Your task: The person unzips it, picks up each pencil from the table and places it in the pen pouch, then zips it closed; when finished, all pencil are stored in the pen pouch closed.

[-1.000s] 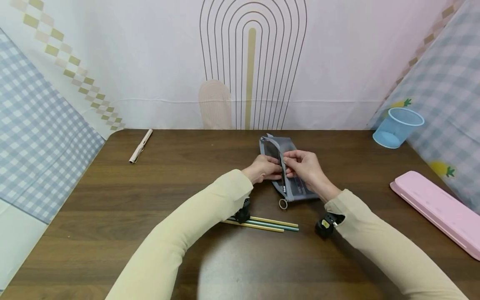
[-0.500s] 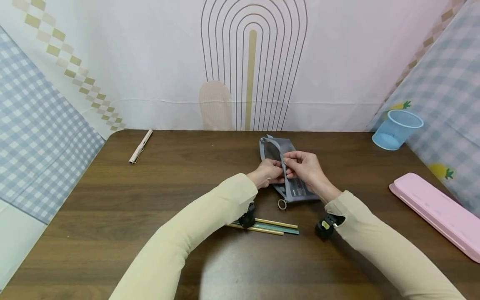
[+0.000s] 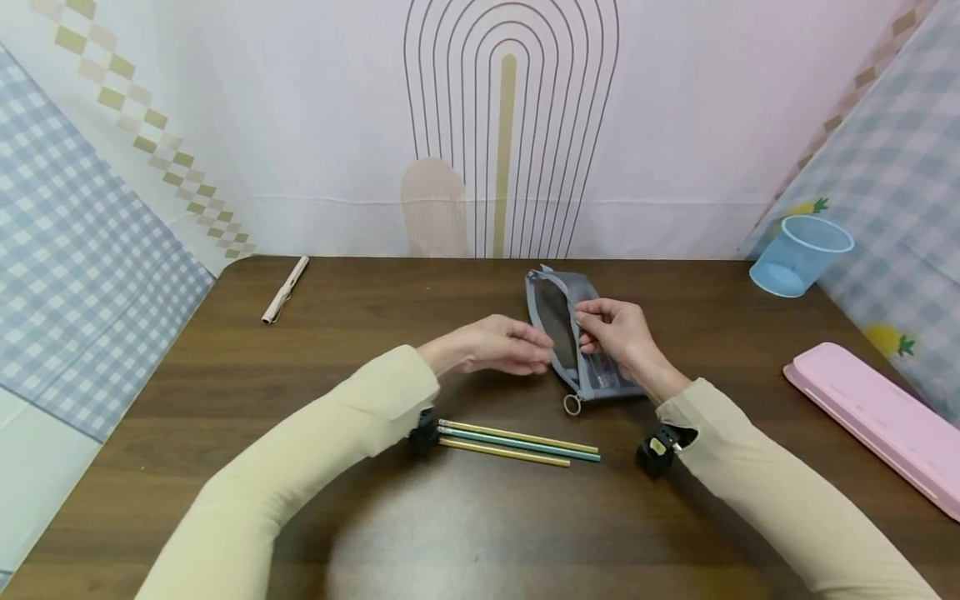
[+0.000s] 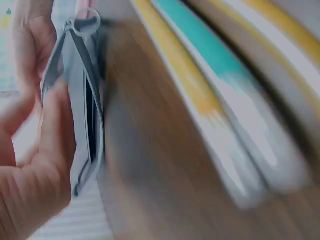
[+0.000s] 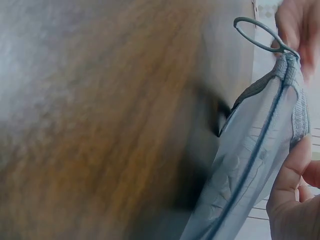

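Note:
A grey zippered pencil pouch [image 3: 600, 377] lies gaping at the table's middle, a metal ring [image 3: 572, 405] at its near end. My right hand [image 3: 615, 333] pinches the right edge of its opening between thumb and fingers. Just left of the pouch hovers my left hand [image 3: 504, 343], fingers extended and holding nothing; its fingertips come close to the left edge of the opening, and touching cannot be told. Closer to me lie two gold pencils [image 3: 510, 453] with a green pencil [image 3: 525, 444] between them. They appear blurred in the left wrist view.
A whitish pen [image 3: 285, 290] lies at the far left of the brown wooden table [image 3: 225, 400]. Toward the right edge are a blue mesh cup [image 3: 801, 257] at the back and a long pink case [image 3: 870, 421]. A patterned cloth [image 3: 330, 125] hangs behind the table.
My left hand has come out of the pouch and moved left, uncovering more of the pencils. The pouch's opening now gapes wider, while my right hand keeps its pinch on the edge.

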`<state>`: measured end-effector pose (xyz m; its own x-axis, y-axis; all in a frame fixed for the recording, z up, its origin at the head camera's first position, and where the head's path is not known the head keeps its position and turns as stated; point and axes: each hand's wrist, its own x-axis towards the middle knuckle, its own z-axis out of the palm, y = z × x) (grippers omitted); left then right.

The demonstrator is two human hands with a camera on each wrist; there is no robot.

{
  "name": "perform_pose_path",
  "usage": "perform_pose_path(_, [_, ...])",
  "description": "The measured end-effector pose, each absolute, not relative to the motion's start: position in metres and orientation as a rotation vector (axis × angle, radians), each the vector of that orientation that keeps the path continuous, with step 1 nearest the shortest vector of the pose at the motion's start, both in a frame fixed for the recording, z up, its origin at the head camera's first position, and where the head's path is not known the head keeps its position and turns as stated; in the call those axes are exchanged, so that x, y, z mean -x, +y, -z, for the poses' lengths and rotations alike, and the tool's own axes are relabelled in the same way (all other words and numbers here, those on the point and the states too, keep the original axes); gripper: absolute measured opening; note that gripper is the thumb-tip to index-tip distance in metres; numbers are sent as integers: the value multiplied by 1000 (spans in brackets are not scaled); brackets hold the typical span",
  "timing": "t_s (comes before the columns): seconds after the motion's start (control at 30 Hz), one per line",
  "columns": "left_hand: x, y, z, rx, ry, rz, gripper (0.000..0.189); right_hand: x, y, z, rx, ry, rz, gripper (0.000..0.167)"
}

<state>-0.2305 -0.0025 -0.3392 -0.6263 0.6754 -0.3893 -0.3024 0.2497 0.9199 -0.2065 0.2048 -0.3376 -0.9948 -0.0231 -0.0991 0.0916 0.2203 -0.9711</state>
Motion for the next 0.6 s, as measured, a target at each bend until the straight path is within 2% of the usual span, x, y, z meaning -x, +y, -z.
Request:
perform_pose_path(0.23, [214,-46,348,-612,1779,-1163,33,206,207,337,-73,2362,1918,35])
perform_pose_path(0.6, [199,-55,354,-928,1969,-979,25,205,207,337,-60,2351,1921,35])
